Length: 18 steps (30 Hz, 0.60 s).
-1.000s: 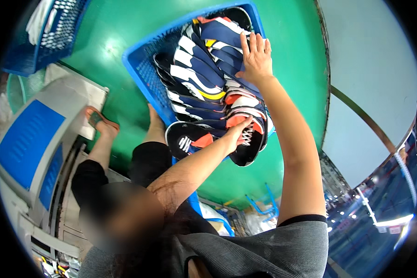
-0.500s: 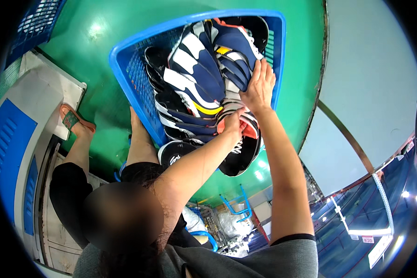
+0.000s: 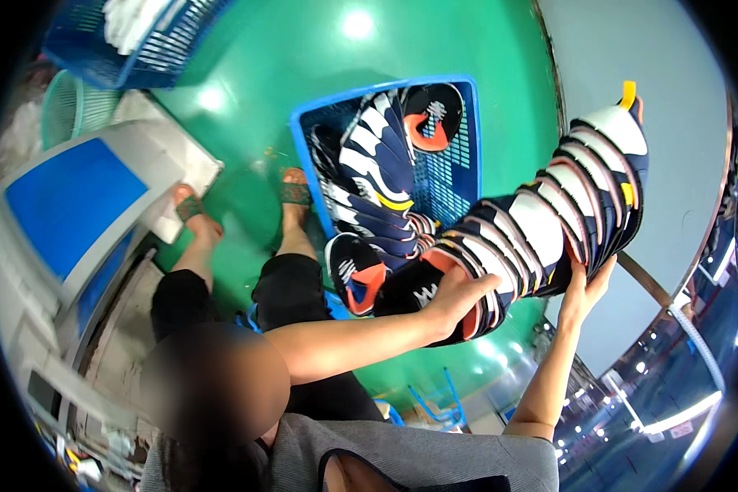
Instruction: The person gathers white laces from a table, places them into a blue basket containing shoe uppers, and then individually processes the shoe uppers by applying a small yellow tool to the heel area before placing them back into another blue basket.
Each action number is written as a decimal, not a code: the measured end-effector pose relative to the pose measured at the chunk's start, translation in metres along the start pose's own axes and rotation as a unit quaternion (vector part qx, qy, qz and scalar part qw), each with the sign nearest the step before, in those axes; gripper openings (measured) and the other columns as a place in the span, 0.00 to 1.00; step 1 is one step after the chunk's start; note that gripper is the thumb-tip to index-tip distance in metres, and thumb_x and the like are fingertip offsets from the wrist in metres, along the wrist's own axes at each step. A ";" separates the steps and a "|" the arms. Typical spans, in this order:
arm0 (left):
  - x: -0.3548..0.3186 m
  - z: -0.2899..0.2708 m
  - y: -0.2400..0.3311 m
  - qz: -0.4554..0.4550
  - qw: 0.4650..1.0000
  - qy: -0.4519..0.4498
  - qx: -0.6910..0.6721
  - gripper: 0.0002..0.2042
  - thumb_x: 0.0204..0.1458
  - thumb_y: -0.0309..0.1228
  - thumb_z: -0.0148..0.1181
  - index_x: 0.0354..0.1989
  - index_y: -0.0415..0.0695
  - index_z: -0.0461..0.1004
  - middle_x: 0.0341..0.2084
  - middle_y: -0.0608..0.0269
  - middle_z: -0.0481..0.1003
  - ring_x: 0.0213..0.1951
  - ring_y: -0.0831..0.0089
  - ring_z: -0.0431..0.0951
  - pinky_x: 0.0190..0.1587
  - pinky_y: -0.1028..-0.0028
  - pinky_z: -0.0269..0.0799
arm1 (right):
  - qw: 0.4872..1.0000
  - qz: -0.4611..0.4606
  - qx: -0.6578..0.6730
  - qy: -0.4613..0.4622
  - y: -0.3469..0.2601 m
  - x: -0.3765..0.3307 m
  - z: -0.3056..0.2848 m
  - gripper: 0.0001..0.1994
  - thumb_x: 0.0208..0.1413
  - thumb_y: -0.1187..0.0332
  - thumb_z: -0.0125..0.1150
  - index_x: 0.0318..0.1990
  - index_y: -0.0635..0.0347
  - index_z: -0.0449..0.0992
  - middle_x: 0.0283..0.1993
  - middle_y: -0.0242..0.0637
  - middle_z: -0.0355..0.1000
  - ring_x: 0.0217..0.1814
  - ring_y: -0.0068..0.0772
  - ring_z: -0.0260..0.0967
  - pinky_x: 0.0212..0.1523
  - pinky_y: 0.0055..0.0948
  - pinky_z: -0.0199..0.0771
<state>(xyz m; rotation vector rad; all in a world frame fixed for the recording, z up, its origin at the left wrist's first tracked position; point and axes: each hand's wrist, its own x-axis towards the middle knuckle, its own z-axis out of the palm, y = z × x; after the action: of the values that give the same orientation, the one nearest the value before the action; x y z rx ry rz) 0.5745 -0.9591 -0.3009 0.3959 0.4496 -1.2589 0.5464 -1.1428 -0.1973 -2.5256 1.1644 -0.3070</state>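
A long nested stack of shoe uppers [image 3: 537, 230], white, navy and black with pink lining and yellow tabs, is held between my two hands to the right of a blue crate [image 3: 385, 83]. My left hand [image 3: 457, 305] grips the near left end, thumb on top beside a black upper with white laces. Under the right part of the stack, my right hand [image 3: 585, 293] holds it, fingers partly hidden behind. More shoe uppers [image 3: 377, 160] lie nested in the crate's left side. One black upper with an orange lining [image 3: 433, 119] sits at its far right.
A grey-white table [image 3: 631, 49] stands on the right, under the stack's far end. At the left are a white machine with a blue panel [image 3: 78, 193] and another blue basket [image 3: 152, 57] holding white material. A blue metal frame [image 3: 444, 402] stands on the green floor.
Both hands have lifted a stack of uppers out of the crate and carried it right, toward the table. The crate's right side now shows its bare mesh.
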 end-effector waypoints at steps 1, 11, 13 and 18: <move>-0.024 0.013 0.015 0.085 0.994 0.020 0.068 0.23 0.52 0.29 0.57 0.56 0.35 0.61 0.49 0.61 0.69 0.50 0.75 0.69 0.53 0.74 0.64 | 0.998 -0.029 0.048 0.007 -0.018 -0.009 -0.001 0.30 0.48 0.75 0.55 0.62 0.71 0.58 0.59 0.48 0.64 0.60 0.37 0.61 0.62 0.31 0.55; -0.341 0.019 0.070 0.121 0.972 0.179 0.095 0.26 0.53 0.38 0.49 0.57 0.36 0.59 0.51 0.51 0.69 0.51 0.60 0.71 0.55 0.62 0.65 | 0.864 -0.042 0.295 -0.405 -0.142 -0.168 0.101 0.26 0.44 0.65 0.56 0.52 0.69 0.66 0.49 0.44 0.70 0.50 0.34 0.66 0.54 0.31 0.64; -0.404 0.007 0.038 0.160 0.960 0.220 0.063 0.26 0.54 0.40 0.46 0.58 0.37 0.59 0.51 0.51 0.68 0.51 0.60 0.70 0.56 0.61 0.64 | 0.759 -0.052 0.423 -0.493 -0.165 -0.256 0.122 0.27 0.42 0.65 0.57 0.54 0.64 0.67 0.48 0.41 0.70 0.49 0.35 0.67 0.52 0.27 0.65; -0.486 -0.147 -0.019 0.132 0.976 0.173 -0.007 0.19 0.56 0.45 0.43 0.23 0.43 0.71 0.29 0.58 0.75 0.33 0.65 0.73 0.44 0.69 0.69 | 0.624 0.057 0.256 -0.736 -0.195 -0.380 0.120 0.22 0.52 0.62 0.52 0.51 0.68 0.70 0.48 0.47 0.72 0.49 0.46 0.72 0.43 0.41 0.74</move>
<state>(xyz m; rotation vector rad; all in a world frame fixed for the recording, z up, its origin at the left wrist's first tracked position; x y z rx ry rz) 0.4232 -0.4927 -0.1695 0.6465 0.6780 -0.9301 0.4780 -0.7077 -0.2502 -1.2919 0.3487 1.1218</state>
